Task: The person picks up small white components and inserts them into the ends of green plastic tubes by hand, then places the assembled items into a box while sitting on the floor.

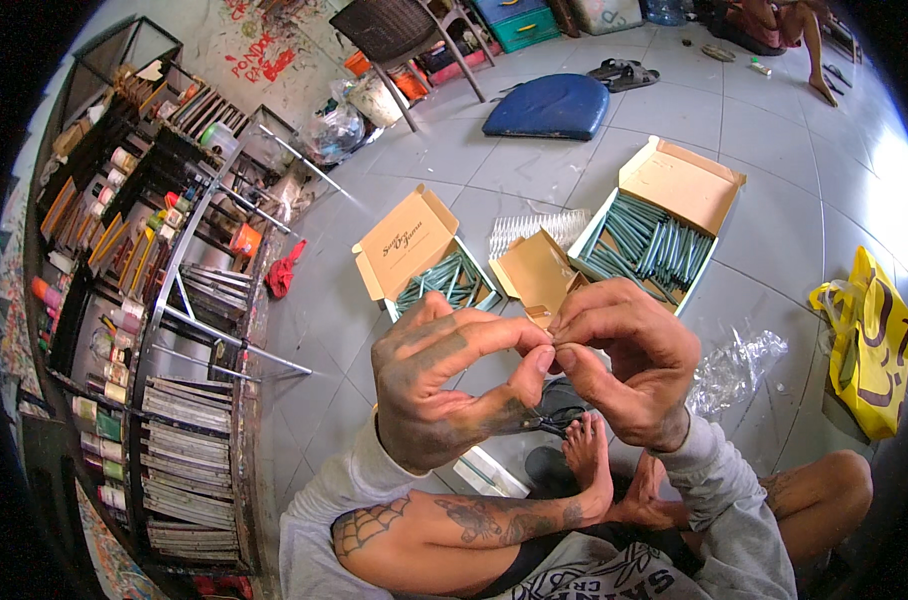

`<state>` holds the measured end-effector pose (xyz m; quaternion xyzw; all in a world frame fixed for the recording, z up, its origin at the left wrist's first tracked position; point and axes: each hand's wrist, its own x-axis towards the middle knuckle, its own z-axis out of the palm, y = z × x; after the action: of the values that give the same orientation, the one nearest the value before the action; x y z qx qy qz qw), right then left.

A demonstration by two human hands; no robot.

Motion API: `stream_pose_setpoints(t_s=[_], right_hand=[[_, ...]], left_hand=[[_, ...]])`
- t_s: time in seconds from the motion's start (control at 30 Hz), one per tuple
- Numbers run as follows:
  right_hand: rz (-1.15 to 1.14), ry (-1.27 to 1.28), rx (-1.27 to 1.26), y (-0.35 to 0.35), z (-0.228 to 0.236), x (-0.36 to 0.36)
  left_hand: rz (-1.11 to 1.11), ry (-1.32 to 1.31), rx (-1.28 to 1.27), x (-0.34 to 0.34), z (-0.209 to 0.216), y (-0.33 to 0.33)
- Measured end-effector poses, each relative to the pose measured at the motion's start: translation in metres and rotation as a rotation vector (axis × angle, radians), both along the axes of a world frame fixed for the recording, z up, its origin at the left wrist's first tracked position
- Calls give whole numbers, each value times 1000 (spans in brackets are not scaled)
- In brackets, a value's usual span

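Observation:
My left hand (436, 375) and my right hand (636, 352) meet in front of me, raised over my crossed legs. Thumb and forefinger of each are pinched together, tip to tip with the other hand. Whatever sits between the fingertips is too small and covered to make out. Just beyond my left hand lies an open cardboard box (406, 243) of slim dark green rods (444, 280). A second, fuller open box (682, 185) with similar green rods (649, 240) is behind my right hand. Between them stands a small open brown carton (540, 268), partly hidden by my fingers.
A ridged clear plastic piece (537, 228) lies behind the carton. Crumpled clear plastic (739, 368) and a yellow bag (867, 345) are at the right. Shelves (159, 300) of paint bottles and frames line the left. Farther off are a blue cushion (547, 106), sandals (624, 74) and a seated person (799, 30).

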<state>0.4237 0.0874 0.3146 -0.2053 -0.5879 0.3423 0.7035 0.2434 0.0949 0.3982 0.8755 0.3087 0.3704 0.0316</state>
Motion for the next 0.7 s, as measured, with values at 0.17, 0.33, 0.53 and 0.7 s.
stream_pose_setpoints(t_s=[0.17, 0.33, 0.53, 0.7], right_hand=[[-59, 13, 5, -2, 2, -5], [-13, 29, -23, -3, 1, -7], [162, 138, -130, -7, 0, -6], [265, 303, -239, -11, 2, -7]], left_hand=[[46, 79, 150, 2, -1, -2], [64, 91, 153, 1, -2, -3], [40, 10, -39, 1, -6, 1], [3, -49, -99, 1, -11, 0]])
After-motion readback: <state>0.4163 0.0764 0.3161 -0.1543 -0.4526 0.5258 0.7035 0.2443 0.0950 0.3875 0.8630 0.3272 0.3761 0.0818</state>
